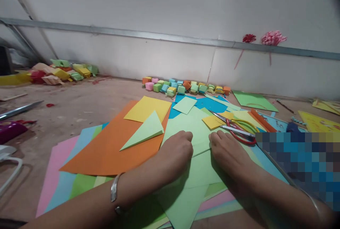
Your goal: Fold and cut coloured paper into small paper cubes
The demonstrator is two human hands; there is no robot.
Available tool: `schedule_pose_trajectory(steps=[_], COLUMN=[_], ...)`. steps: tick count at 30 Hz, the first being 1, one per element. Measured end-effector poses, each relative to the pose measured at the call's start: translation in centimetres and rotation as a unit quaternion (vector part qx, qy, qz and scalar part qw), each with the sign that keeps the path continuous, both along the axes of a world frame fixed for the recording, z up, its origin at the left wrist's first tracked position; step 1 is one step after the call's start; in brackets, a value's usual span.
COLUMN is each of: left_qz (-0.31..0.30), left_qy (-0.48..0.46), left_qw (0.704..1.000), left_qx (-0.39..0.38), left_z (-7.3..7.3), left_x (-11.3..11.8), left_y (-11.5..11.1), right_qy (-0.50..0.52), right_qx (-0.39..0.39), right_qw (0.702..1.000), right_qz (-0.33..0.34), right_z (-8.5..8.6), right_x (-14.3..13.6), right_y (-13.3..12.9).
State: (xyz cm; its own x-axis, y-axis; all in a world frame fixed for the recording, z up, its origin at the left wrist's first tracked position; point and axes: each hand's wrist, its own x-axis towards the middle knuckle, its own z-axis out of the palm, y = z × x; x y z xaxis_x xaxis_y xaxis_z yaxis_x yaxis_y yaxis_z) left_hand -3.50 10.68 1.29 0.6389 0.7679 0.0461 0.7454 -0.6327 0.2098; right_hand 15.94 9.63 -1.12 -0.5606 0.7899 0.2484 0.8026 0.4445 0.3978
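Pale green paper (198, 170) lies in front of me, with an edge or fold running between my hands. My left hand (179, 151), a silver bangle on its wrist, is closed at the left end of that edge. Opposite it, my right hand (223, 149) has its fingers curled together at the paper's right side. Both hands seem to pinch the paper, though the fingertips are partly hidden. A folded pale green triangle (146, 131) rests on an orange sheet (111, 147), below a yellow piece (148, 108). Red-handled and yellow-handled scissors (239, 130) lie beyond my right hand.
Small coloured paper cubes (180, 86) line the wall, and more folded pieces (63, 73) are heaped at the back left. A green sheet (255, 100) lies at the back right. A purple object (12, 131) and a white cable (14, 176) are at the left.
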Motion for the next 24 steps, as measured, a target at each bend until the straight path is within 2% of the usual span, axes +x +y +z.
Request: schedule_pose_trajectory(steps=[3, 5, 7, 11, 15, 20, 22, 24], left_qz=[-0.008, -0.005, -0.007, -0.018, -0.019, -0.002, -0.001, -0.003], left_qy=[-0.031, -0.034, -0.032, -0.011, 0.027, 0.076, 0.111, 0.135], left_qw=[0.999, 0.999, 0.999, 0.999, 0.999, 0.997, 0.994, 0.990], left_qx=[-0.015, -0.019, -0.022, -0.027, -0.020, -0.013, 0.004, 0.033], left_z=[-0.2, -0.4, -0.5, -0.2, 0.4, 1.1, 1.0, 0.7], left_x=[-0.1, -0.2, -0.3, -0.3, -0.2, 0.4, 0.7, 0.9], left_y=[0.1, 0.3, 0.3, 0.2, -0.1, -0.7, -0.8, -0.9], right_qy=[0.013, 0.024, 0.023, 0.010, 0.004, -0.033, -0.014, 0.012], right_qx=[0.024, -0.006, -0.027, -0.005, 0.016, 0.072, 0.081, 0.036], right_qw=[0.999, 0.993, 0.990, 0.996, 0.997, 0.997, 0.997, 0.996], right_qz=[0.033, 0.114, 0.138, 0.094, 0.080, -0.012, 0.005, 0.076], right_z=[0.4, 0.3, 0.0, -0.4, -0.4, -0.1, 0.1, 0.2], right_x=[-1.2, -1.8, -1.8, -0.4, 0.7, 0.7, 0.0, -0.8], right_y=[-1.3, -2.3, -2.8, -2.4, -1.8, -1.8, -1.8, -1.7])
